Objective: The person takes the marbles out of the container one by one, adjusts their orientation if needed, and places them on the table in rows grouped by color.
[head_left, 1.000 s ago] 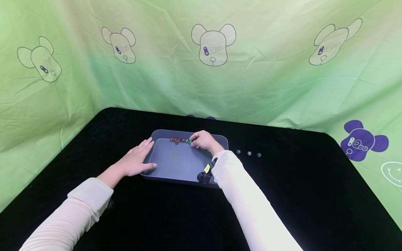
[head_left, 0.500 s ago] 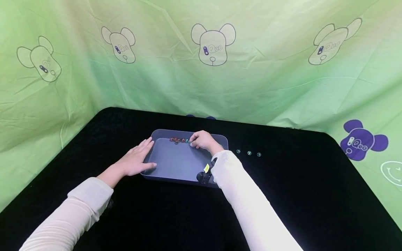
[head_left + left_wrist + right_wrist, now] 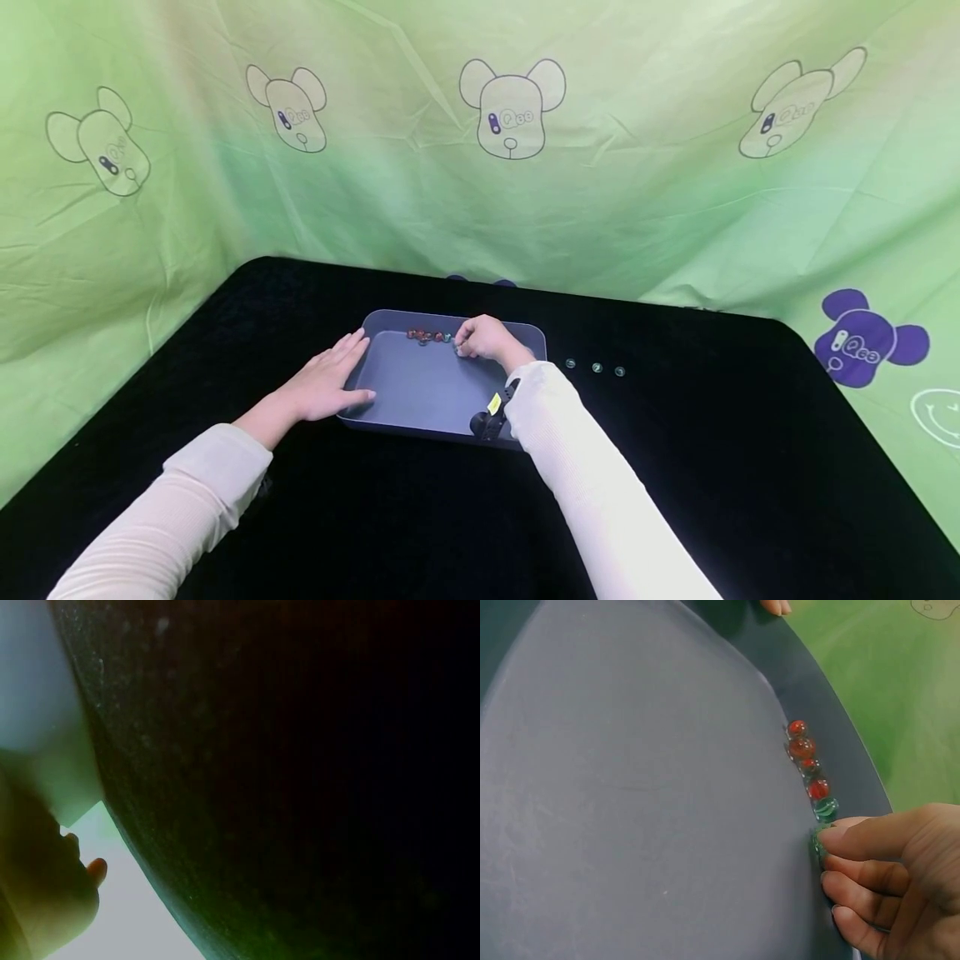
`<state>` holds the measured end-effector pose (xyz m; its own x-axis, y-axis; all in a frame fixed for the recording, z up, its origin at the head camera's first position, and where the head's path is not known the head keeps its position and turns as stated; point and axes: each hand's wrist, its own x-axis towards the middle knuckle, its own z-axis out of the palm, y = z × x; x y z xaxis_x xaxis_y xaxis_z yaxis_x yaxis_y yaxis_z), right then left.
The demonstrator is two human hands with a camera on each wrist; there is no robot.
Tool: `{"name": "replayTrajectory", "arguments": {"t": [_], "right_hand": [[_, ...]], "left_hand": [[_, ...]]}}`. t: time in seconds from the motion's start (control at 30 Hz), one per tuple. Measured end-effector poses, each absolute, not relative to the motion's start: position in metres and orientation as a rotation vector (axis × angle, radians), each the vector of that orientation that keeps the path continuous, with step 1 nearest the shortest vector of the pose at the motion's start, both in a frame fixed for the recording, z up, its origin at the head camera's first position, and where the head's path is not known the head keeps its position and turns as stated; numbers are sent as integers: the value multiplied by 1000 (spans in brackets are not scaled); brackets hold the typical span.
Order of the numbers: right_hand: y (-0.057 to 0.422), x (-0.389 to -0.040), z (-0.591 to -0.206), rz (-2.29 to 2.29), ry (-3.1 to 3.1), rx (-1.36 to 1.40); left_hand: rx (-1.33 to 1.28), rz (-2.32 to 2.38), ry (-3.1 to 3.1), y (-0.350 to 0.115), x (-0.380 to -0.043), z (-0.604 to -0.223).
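A shallow grey tray (image 3: 405, 392) lies on the black cloth. My left hand (image 3: 318, 385) rests on its left edge, fingers straight and thumb over the near corner; in the left wrist view that hand (image 3: 49, 881) is mostly dark. Along the tray's far wall sit several red marbles (image 3: 802, 746) in a row, ending in a green marble (image 3: 826, 808). Just past that end, my right hand (image 3: 486, 337) pinches another green marble (image 3: 817, 840) between thumb and fingers, low over the tray floor. The fingers partly cover it.
Three clear marbles (image 3: 597, 367) lie spaced out on the black cloth (image 3: 697, 450) right of the tray. A black wrist device (image 3: 489, 423) on the right arm hangs over the tray's near right part. Green printed curtains (image 3: 375, 200) close in the back and sides.
The pinched green marble has shifted slightly from the row's end towards the near right, with my right fingers following. My left hand stays in place on the tray's edge.
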<state>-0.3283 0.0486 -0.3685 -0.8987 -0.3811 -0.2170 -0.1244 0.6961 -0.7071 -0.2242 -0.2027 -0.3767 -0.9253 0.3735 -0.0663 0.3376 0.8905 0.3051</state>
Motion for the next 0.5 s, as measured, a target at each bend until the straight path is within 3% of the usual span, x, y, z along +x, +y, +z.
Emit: {"name": "replayTrajectory", "arguments": {"t": [0.33,0.5], "right_hand": [[49,-333,-375,-1001,2576,-405],[57,-385,-440,-1065,2546,-571]], "left_hand": [[539,448,2930,-201,-223,-375],[534,442,2926,-201,-223,-374]]}}
